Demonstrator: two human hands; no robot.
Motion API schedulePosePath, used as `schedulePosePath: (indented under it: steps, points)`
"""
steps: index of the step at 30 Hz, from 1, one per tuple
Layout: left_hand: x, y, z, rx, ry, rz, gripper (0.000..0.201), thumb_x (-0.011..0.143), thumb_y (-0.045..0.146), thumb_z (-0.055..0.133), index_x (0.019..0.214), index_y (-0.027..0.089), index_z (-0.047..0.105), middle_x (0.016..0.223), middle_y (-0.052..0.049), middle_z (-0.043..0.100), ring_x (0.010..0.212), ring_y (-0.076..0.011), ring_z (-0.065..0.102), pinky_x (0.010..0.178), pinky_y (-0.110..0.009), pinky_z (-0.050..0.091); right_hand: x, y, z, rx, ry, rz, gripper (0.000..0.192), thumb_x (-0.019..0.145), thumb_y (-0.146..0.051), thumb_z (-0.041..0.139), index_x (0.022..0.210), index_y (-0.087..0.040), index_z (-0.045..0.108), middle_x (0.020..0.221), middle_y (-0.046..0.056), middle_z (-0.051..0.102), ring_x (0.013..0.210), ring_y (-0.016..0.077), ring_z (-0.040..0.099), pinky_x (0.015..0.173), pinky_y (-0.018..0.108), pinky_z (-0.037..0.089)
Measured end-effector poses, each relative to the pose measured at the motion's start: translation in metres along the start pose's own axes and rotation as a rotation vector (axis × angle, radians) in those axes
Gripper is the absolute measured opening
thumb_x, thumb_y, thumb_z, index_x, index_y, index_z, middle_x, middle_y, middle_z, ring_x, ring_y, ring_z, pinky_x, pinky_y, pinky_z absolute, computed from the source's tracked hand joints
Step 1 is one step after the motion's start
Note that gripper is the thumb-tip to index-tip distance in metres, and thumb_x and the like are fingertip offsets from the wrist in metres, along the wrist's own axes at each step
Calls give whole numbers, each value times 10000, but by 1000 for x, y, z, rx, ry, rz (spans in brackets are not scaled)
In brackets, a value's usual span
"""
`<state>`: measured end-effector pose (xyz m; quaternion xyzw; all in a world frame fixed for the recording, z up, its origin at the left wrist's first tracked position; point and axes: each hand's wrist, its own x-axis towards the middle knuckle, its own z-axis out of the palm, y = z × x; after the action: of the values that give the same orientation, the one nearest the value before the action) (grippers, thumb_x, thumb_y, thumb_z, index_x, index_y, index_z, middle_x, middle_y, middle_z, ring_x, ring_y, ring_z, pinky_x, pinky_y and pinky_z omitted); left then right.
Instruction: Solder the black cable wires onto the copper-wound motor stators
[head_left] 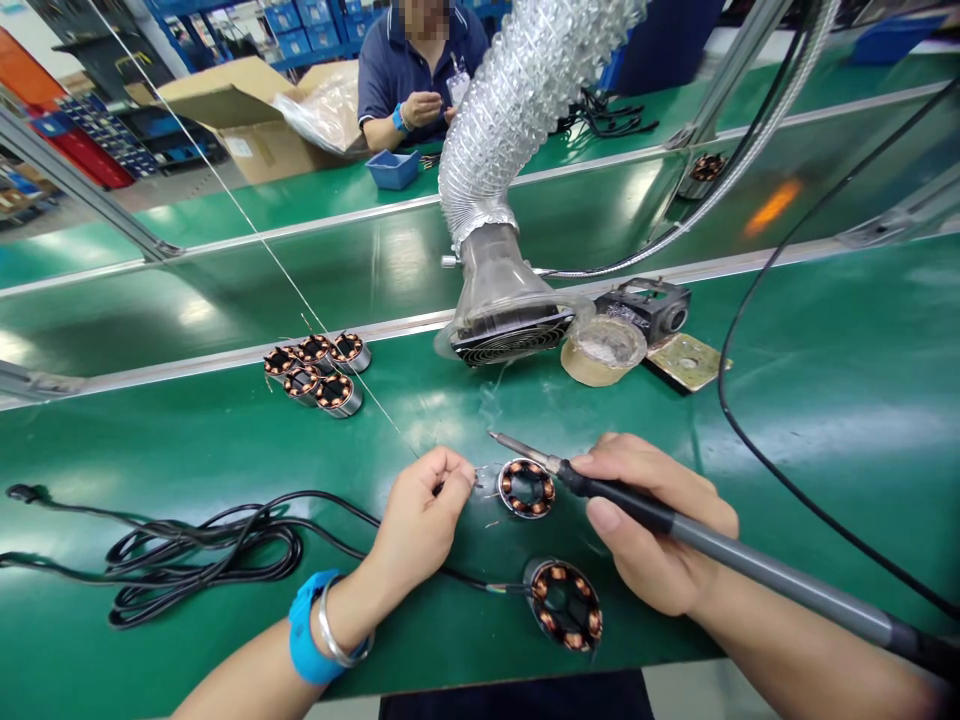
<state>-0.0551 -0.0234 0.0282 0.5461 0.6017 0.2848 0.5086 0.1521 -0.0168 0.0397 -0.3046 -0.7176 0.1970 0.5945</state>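
Observation:
My right hand point(660, 520) grips a soldering iron point(735, 545), its tip pointing left just above a small motor stator point(527, 488) with copper windings. A little smoke rises near the tip. My left hand point(427, 510) is closed in a pinch on the left side of that stator, close to its thin lead wires point(487, 480). A thin pale strand point(292, 285), which looks like solder wire, runs down from the upper left to my left fingers. Nearer to me lies a second stator point(564, 605), joined to a black cable point(480, 580).
Behind the work hangs a fume extractor hood point(517, 300) on a silver duct. A round tan container point(604, 350) and a black iron stand point(649, 305) are to its right. Several stators point(319, 375) stand back left; coiled cable point(225, 540) lies left. A co-worker point(420, 75) sits opposite.

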Motion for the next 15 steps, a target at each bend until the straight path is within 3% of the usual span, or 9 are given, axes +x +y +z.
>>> schedulePosePath:
  steps: [7, 12, 15]
  points:
    - [2, 0, 0, -7, -15, -10, 367, 898, 463, 457, 748, 128, 467, 668, 17, 393, 630, -72, 347, 589, -184, 289, -9, 11, 6, 46, -129, -24, 510, 841, -39, 528, 1330, -181, 513, 756, 21, 616, 599, 106, 568, 537, 221, 473]
    - [5, -1, -2, 27, -71, 47, 428, 907, 527, 420, 742, 134, 462, 669, 7, 405, 648, -89, 370, 606, -194, 317, -1, 22, 25, -77, -240, -134, 345, 806, 12, 551, 1102, -158, 602, 829, 44, 656, 693, 115, 590, 632, 230, 481]
    - [6, -9, -2, 46, -82, 114, 493, 877, 605, 441, 744, 137, 523, 745, -32, 515, 746, -130, 463, 681, -207, 409, 1, 30, 37, -104, -248, -224, 296, 800, -64, 541, 1068, -171, 609, 791, 17, 645, 629, 111, 536, 612, 231, 452]
